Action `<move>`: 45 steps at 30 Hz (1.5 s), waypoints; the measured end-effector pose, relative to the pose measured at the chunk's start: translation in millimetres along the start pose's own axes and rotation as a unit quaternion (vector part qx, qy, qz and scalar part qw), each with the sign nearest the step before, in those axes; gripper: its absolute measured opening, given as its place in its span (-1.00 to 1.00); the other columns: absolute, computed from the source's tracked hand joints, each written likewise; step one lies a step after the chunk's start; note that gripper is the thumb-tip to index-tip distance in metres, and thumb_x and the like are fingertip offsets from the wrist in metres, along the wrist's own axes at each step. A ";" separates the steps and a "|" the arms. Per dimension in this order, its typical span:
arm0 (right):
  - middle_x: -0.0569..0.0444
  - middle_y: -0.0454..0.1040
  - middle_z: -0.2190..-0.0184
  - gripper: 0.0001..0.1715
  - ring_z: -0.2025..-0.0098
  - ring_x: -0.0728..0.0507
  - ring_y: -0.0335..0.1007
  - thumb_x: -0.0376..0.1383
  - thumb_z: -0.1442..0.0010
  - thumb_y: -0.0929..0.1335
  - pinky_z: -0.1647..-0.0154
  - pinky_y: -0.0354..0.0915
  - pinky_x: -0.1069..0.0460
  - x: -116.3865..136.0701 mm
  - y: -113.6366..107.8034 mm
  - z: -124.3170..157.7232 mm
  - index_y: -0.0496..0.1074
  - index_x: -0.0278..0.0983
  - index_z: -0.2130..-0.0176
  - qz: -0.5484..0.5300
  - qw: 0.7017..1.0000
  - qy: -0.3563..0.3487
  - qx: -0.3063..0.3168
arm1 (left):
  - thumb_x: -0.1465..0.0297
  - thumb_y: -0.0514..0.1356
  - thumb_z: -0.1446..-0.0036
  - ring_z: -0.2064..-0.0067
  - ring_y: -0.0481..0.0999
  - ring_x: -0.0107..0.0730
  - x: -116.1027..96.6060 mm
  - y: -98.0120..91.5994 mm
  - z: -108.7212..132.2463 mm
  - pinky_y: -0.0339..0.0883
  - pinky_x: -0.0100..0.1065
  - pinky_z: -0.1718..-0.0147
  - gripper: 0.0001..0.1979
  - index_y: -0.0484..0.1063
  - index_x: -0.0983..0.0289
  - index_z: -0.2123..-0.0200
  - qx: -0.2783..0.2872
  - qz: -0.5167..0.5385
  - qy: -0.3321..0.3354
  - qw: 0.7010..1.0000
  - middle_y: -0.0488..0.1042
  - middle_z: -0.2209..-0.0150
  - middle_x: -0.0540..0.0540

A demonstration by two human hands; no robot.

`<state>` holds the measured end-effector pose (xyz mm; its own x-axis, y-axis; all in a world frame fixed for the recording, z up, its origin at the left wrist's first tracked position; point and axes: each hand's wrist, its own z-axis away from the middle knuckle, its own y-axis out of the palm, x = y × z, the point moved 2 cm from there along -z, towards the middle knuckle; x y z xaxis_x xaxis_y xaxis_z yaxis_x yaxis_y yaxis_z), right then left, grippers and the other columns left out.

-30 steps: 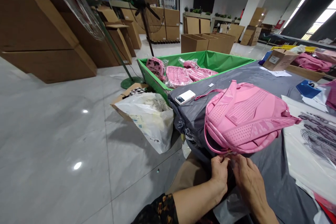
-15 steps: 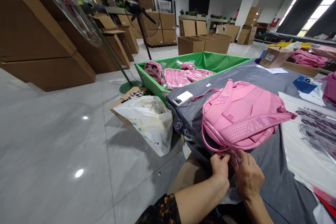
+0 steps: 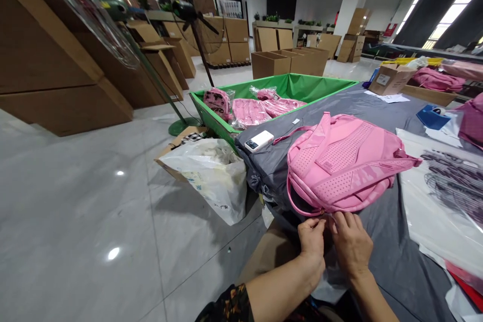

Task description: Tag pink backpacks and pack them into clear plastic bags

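Note:
A pink backpack (image 3: 339, 161) lies on the grey cloth-covered table, its perforated back panel and shoulder straps facing up. A small gold-coloured zipper piece (image 3: 321, 211) shows at its near edge. Just below that piece, my left hand (image 3: 312, 241) is closed in a pinch, fingertips by the bag's seam. Close beside it on the right, my right hand (image 3: 350, 244) has its fingers bent and pressed together at the same edge. Whatever the fingertips of both hands grip is too small and covered to make out.
A white device with a dark display (image 3: 258, 141) lies left of the backpack. Beyond is a green-lined bin (image 3: 317, 83) with bagged pink items. A white plastic bag (image 3: 211, 176) stands on the floor. Clear plastic bags (image 3: 411, 201) lie at the right. Fans and cartons stand behind.
A pale strip seen at my right hand's fingers is now mostly hidden. The right hand's fingers have drawn closer to the seam and the left hand. The view has shifted slightly.

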<state>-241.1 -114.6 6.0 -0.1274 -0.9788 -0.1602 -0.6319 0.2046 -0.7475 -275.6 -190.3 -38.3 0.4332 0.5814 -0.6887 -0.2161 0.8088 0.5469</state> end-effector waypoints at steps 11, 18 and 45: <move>0.04 0.35 0.38 -0.81 0.29 -0.16 0.25 -0.49 -0.21 0.29 0.36 0.11 0.00 0.5 -7.6 -2.0 0.37 -0.21 0.23 -0.013 0.993 -0.088 0.071 | 0.37 0.26 0.19 0.50 0.33 -0.41 -18.1 2.8 0.3 0.22 -0.40 0.47 -0.86 0.60 0.29 0.63 0.065 -0.144 0.094 0.983 0.49 0.60 0.05; 0.05 0.45 0.32 -0.71 0.26 -0.17 0.33 -0.49 -0.05 0.31 0.39 0.14 0.00 -5.4 -6.0 0.0 0.34 -0.17 0.23 -0.049 0.992 -0.051 0.107 | 0.34 0.27 0.03 0.42 0.44 -0.31 -40.8 7.4 23.8 0.25 -0.40 0.43 -0.84 0.62 0.29 0.50 0.141 -0.183 0.076 0.970 0.53 0.54 0.07; -0.03 0.57 0.48 -0.41 0.47 -0.16 0.49 0.03 -0.39 0.12 0.53 0.14 0.04 -24.5 4.9 5.4 0.58 -0.19 0.24 -0.209 0.947 0.185 0.156 | 0.01 0.53 0.29 0.17 0.60 -0.10 8.7 -3.7 2.6 0.34 -0.13 -0.02 -0.38 0.62 0.35 0.26 0.226 0.017 -0.088 0.970 0.65 0.30 0.23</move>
<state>-236.8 -89.5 2.8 -0.2119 -0.8980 0.3857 -0.4362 -0.2663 -0.8595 -268.7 -188.4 -45.1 0.5844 0.5511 -0.5956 0.1551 0.6446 0.7486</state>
